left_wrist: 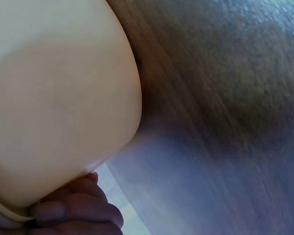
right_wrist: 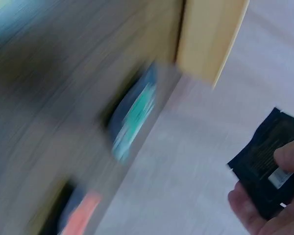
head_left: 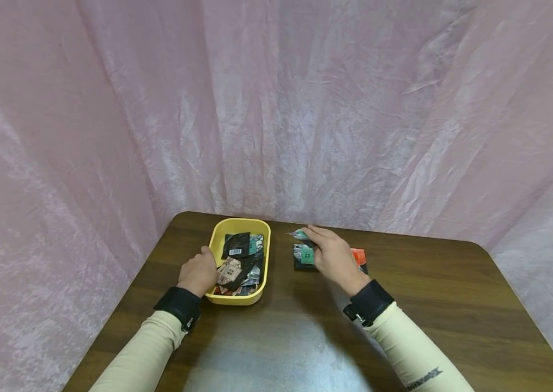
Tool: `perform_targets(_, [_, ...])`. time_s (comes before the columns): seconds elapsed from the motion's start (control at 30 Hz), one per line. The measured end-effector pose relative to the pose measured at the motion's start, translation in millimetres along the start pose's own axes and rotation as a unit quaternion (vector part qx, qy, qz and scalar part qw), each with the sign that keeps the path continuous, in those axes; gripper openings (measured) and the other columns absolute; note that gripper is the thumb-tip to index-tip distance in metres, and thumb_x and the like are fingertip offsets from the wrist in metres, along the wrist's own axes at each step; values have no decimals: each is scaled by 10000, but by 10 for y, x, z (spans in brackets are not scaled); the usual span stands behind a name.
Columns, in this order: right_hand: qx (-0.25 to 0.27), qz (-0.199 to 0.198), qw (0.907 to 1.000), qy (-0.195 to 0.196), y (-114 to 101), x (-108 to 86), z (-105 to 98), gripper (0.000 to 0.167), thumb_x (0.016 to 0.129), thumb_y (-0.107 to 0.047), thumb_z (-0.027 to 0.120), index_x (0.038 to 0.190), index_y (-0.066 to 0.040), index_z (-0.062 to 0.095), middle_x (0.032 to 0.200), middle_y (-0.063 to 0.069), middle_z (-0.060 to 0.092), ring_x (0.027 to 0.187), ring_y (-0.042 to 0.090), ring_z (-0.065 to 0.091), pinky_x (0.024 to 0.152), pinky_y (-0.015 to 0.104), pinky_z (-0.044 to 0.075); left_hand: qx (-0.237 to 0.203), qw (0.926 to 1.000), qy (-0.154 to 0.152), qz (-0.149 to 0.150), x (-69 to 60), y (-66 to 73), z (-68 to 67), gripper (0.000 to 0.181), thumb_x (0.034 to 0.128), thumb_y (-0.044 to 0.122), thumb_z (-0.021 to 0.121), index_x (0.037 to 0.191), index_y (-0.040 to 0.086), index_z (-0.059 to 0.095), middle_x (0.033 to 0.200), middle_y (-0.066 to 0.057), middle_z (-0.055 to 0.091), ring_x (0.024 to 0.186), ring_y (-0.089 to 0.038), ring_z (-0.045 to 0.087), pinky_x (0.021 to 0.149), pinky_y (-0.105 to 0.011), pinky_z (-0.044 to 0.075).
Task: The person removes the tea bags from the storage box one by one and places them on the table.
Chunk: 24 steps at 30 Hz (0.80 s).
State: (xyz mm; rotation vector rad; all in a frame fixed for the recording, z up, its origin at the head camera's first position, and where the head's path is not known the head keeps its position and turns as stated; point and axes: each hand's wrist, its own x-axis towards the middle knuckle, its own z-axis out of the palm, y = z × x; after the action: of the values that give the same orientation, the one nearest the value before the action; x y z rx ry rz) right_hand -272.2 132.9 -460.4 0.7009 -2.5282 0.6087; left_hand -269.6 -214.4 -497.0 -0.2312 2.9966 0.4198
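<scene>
A yellow plastic basket [head_left: 258, 298] with several small sachets in it stands on the left of the table. My left hand [head_left: 199, 273] grips the basket's left rim, its fingers curled under the wall in the left wrist view. Above the table, right of the basket, my right hand [head_left: 333, 257] pinches a small black sachet [right_wrist: 264, 156] between thumb and fingers; its back with a white label faces the right wrist camera. Beneath that hand lie a green-labelled sachet [head_left: 305, 256] and an orange-red-labelled sachet [head_left: 359, 256], the latter partly hidden by the hand.
Inside the basket, a black sachet [head_left: 237, 245] and a beige-labelled sachet [head_left: 230, 272] lie on top of others. The brown wooden table [head_left: 443, 305] extends to the right. Behind it hangs a pink curtain [head_left: 305, 120].
</scene>
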Motion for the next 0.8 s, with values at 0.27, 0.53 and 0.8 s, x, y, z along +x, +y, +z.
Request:
perform_targets(0.27, [-496, 1427, 9876, -430, 803, -477, -429, 552, 922, 60, 447, 1447, 44, 615, 1489, 262, 628, 1360, 475, 613, 1077, 610, 517, -24, 10000, 60, 68, -19, -10, 22, 334, 976, 152, 647, 1172, -61, 479, 996, -260, 680, 803, -346, 669, 777, -545, 577])
perform_targets(0.53, [-863, 2131, 9636, -1366, 1351, -990, -701, 536, 960, 23, 444, 1481, 86, 550, 1520, 352, 537, 1060, 555, 686, 605, 399, 447, -82, 10000, 16, 16, -5, 4, 2, 385, 968, 166, 678, 1204, -66, 480, 1006, -262, 689, 805, -345, 672, 764, -528, 573])
perform_targets(0.8, [-1011, 2258, 9515, -1831, 1479, -1191, -792, 525, 941, 20, 506, 1458, 63, 586, 1505, 348, 553, 1290, 594, 592, 901, 633, 562, -21, 9998, 131, 175, 1, -35, 28, 361, 961, 155, 658, 1182, -72, 484, 990, -272, 701, 809, -363, 701, 718, -540, 570])
